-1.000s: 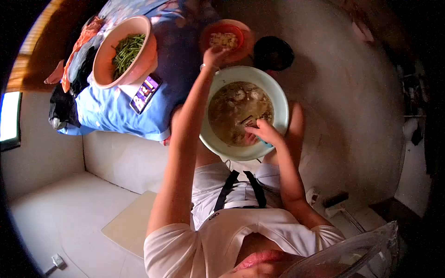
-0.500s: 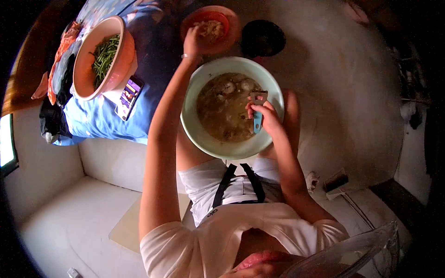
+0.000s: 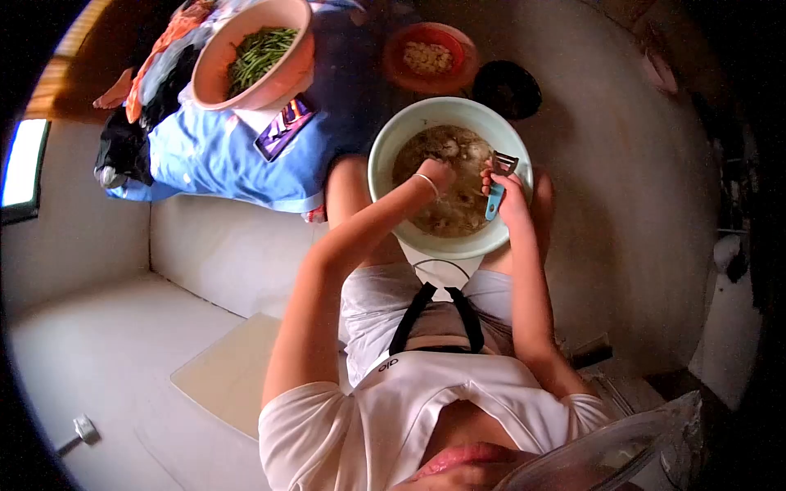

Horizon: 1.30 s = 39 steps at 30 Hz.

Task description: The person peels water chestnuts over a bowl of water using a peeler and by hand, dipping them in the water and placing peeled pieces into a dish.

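A large pale green basin (image 3: 383, 204) of murky brown water rests between the person's thighs, with several whitish lumps in it. My left hand (image 3: 438, 175) reaches into the basin; its fingers are down in the water and hidden. At the basin's right side my right hand (image 3: 505, 186) is closed round a peeler (image 3: 495, 196) with a light blue handle, its metal head pointing up. Beyond the basin stands a red bowl (image 3: 460, 56) holding pale pieces (image 3: 427, 58).
A pink basin (image 3: 214, 90) of green beans (image 3: 260, 59) and a phone (image 3: 284, 128) sit at the upper left on blue cloth (image 3: 188, 164). A black bowl (image 3: 507, 90) lies behind the green basin. A brush (image 3: 591, 352) is at the lower right.
My left hand has moved from the red bowl down into the water of the green basin. My right hand still holds the peeler. The whole view has shifted, with the objects now further right.
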Each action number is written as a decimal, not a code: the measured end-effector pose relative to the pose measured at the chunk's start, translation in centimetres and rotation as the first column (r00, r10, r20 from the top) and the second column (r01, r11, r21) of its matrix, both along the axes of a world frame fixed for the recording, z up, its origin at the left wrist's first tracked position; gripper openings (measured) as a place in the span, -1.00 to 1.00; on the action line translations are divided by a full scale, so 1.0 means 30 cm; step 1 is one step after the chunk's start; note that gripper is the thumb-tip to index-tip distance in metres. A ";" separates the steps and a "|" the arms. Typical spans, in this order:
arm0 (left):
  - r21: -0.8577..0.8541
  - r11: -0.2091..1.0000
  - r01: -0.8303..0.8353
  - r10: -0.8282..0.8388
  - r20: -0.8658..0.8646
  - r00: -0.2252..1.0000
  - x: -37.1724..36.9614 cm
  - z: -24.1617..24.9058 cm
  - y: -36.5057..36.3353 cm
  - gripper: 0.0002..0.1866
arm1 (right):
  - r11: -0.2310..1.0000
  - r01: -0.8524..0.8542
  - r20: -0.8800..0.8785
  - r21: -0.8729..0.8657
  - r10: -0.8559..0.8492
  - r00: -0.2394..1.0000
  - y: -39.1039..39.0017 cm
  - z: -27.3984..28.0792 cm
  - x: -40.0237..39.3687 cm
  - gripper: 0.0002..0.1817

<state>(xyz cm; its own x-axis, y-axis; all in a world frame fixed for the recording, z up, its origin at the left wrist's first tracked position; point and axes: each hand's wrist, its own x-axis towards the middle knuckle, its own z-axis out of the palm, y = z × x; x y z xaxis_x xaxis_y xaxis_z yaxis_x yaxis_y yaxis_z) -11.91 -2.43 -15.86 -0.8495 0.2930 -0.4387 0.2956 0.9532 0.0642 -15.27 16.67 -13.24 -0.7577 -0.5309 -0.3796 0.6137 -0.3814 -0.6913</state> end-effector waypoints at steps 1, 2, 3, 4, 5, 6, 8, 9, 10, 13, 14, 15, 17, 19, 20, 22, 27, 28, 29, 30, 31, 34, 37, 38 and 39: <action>-0.103 0.991 0.082 -0.073 0.088 0.993 -0.003 -0.046 -0.002 -0.71 | 1.000 -0.010 -0.016 0.025 0.010 1.000 -0.001 0.010 0.002 -0.72; -0.115 0.990 0.085 -0.092 -0.054 0.994 0.012 -0.141 -0.010 -0.71 | 0.999 -0.012 -0.013 0.040 0.013 1.000 -0.003 0.019 0.006 -0.71; -0.119 0.990 0.079 -0.086 -0.060 0.994 0.018 -0.131 -0.006 -0.71 | 0.999 -0.018 -0.019 0.037 0.018 1.000 -0.002 0.022 0.007 -0.71; -0.098 0.995 0.020 -0.026 -0.056 0.998 0.024 -0.123 -0.004 -0.71 | 0.999 -0.023 -0.022 0.046 0.024 0.999 -0.004 0.024 0.008 -0.71; -0.076 0.996 -0.039 0.035 -0.048 0.998 0.032 -0.118 -0.001 -0.71 | 0.998 -0.028 -0.021 0.057 0.029 0.999 -0.003 0.018 0.010 -0.71; -0.076 0.996 -0.047 0.044 -0.051 0.998 0.032 -0.113 -0.001 -0.71 | 0.997 -0.037 -0.033 0.060 0.039 0.999 -0.004 0.011 0.009 -0.71; -0.115 0.992 0.057 -0.035 0.178 0.983 0.031 -0.107 -0.011 -0.70 | 0.996 -0.051 -0.047 0.070 0.055 0.997 -0.005 0.008 0.015 -0.71; -0.118 0.992 0.049 -0.028 0.173 0.984 0.042 -0.107 -0.017 -0.70 | 0.995 -0.053 -0.058 0.080 0.058 0.997 -0.008 0.011 0.017 -0.71; -0.088 0.995 0.051 -0.038 0.148 0.988 0.055 -0.108 -0.019 -0.71 | 0.993 -0.054 -0.056 0.104 0.060 0.997 -0.010 0.015 0.019 -0.70; -0.046 0.998 0.029 -0.024 0.102 0.994 0.076 -0.052 -0.012 -0.74 | 0.989 -0.061 -0.073 0.132 0.071 0.995 -0.008 0.001 0.014 -0.70; -0.034 0.999 0.005 -0.002 0.089 0.996 0.084 -0.016 -0.007 -0.76 | 0.989 -0.061 -0.075 0.132 0.072 0.995 -0.008 0.002 0.015 -0.70; -0.034 0.999 0.004 -0.001 0.087 0.996 0.094 0.022 -0.004 -0.76 | 0.988 -0.061 -0.072 0.142 0.071 0.995 -0.008 0.005 0.018 -0.69; 0.138 0.969 -0.203 0.206 -0.010 0.979 0.106 0.066 -0.004 -0.80 | 0.987 -0.058 -0.075 0.149 0.070 0.995 -0.010 0.000 0.017 -0.69; 0.322 0.909 -0.265 0.301 -0.067 0.951 0.130 0.074 -0.007 -0.81 | 0.988 -0.071 -0.084 0.140 0.083 0.993 -0.008 -0.017 0.014 -0.72; 0.499 0.812 -0.302 0.401 -0.102 0.910 0.136 0.062 -0.010 -0.80 | 0.988 -0.071 -0.086 0.140 0.084 0.993 -0.014 -0.002 0.022 -0.72; 0.686 0.651 -0.326 0.474 -0.031 0.880 0.136 0.037 -0.016 -0.80 | 0.954 -0.069 -0.147 0.293 0.116 0.982 -0.036 0.018 0.048 -0.78; 0.786 -0.131 -0.604 0.422 0.595 0.684 0.145 0.057 -0.019 -0.79 | 0.921 -0.057 -0.275 0.385 0.174 0.946 -0.113 0.028 0.128 -0.66; 0.745 -0.248 -0.619 0.402 0.660 0.634 0.147 0.058 -0.018 -0.81 | 0.858 -0.035 -0.282 0.513 0.207 0.937 -0.123 0.000 0.131 -0.63; 0.692 -0.362 -0.625 0.373 0.721 0.583 0.151 0.059 -0.018 -0.83 | 0.777 -0.010 -0.284 0.629 0.242 0.928 -0.136 0.007 0.141 -0.60; 0.691 -0.361 -0.626 0.375 0.722 0.582 0.156 0.061 -0.022 -0.83 | 0.780 0.005 -0.344 0.626 0.270 0.899 -0.132 0.019 0.152 -0.58; 0.632 -0.482 -0.607 0.301 0.770 0.563 0.159 0.064 -0.027 -0.84 | 0.781 0.004 -0.342 0.625 0.269 0.900 -0.132 0.033 0.158 -0.58; 0.553 -0.595 -0.583 0.211 0.808 0.551 0.166 0.084 -0.034 -0.88 | 0.748 0.004 -0.349 0.664 0.305 0.886 -0.133 0.062 0.163 -0.58; 0.576 -0.577 -0.579 0.209 0.790 0.577 0.159 0.063 -0.040 -0.91 | 0.708 -0.008 -0.335 0.706 0.344 0.877 -0.132 -0.006 0.140 -0.56; 0.604 -0.552 -0.575 0.214 0.769 0.602 0.156 0.054 -0.042 -0.90 | 0.656 0.089 -0.389 0.750 0.327 0.861 -0.127 -0.123 0.113 -0.58; 0.604 -0.552 -0.574 0.215 0.769 0.602 0.156 0.051 -0.041 -0.90 | 0.596 0.187 -0.442 0.781 0.316 0.840 -0.124 -0.187 0.098 -0.61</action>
<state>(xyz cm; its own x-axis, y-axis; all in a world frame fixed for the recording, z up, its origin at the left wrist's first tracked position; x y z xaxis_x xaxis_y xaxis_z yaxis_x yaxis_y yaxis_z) -7.22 -3.67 -14.33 -0.9230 0.0089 -0.3847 -0.3340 -0.5148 0.7896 -12.33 12.96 -18.83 -0.9291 -0.2752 -0.2472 0.0913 0.4771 -0.8741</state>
